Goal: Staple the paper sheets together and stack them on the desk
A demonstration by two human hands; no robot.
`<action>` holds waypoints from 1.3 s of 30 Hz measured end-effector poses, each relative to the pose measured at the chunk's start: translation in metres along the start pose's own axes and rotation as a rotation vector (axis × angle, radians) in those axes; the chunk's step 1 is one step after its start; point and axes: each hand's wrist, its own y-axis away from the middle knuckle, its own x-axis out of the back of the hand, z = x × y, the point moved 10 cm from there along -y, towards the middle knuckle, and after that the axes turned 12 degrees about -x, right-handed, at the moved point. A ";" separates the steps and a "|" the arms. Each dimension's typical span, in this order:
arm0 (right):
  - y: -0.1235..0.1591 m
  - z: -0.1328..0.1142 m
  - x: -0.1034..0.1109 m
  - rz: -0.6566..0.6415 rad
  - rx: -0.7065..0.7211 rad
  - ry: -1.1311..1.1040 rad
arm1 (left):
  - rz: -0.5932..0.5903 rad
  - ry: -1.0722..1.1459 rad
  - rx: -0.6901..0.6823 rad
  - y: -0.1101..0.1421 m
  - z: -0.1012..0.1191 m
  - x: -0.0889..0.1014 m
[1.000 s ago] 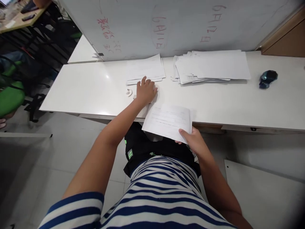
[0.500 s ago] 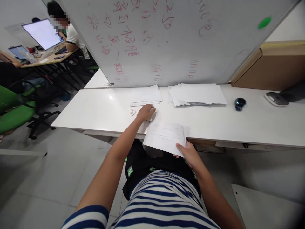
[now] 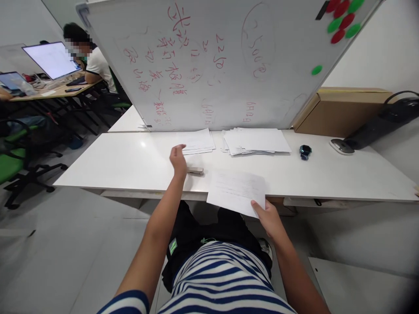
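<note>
My right hand (image 3: pixel 269 216) grips the lower right corner of a white printed paper (image 3: pixel 236 192), thumb on top. The paper slants over the front edge of the desk; whether it is one sheet or more I cannot tell. My left hand (image 3: pixel 178 160) is over the desk with its fingers curled together, and what they hold, if anything, is hidden. Just right of its wrist lies a pale stapler (image 3: pixel 195 171), partly covered by the hand. Beyond the fingers a small stack of papers (image 3: pixel 198 140) rests against the whiteboard.
A larger, uneven paper stack (image 3: pixel 257 140) lies along the whiteboard (image 3: pixel 229 87). Farther right are a dark watch (image 3: pixel 305 151), a computer mouse (image 3: pixel 342 146), a black bottle (image 3: pixel 386 122) and a cardboard box (image 3: pixel 340 109). At left, a person (image 3: pixel 101 65) sits by a monitor.
My left hand has moved left off the stapler, to where a small white curved object lay, now out of sight. My right hand still holds the paper. The view has tilted up and shifted.
</note>
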 end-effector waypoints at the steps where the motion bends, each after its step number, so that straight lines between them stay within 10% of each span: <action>1: 0.000 -0.004 0.009 0.041 0.017 -0.012 | 0.080 -0.026 -0.013 0.007 0.000 0.016; 7: 0.005 -0.027 0.041 0.197 0.123 -0.103 | -0.292 -0.125 -0.229 0.058 0.004 0.016; 16: 0.013 -0.042 0.015 0.192 0.174 -0.031 | -0.554 -0.206 -0.168 0.070 -0.013 -0.004; 32: 0.004 -0.020 0.004 0.131 0.141 -0.031 | -0.547 -0.324 -0.154 0.070 -0.015 -0.005; 39: -0.036 -0.061 -0.016 0.098 0.184 0.030 | -0.598 -0.380 -0.173 0.070 -0.021 -0.013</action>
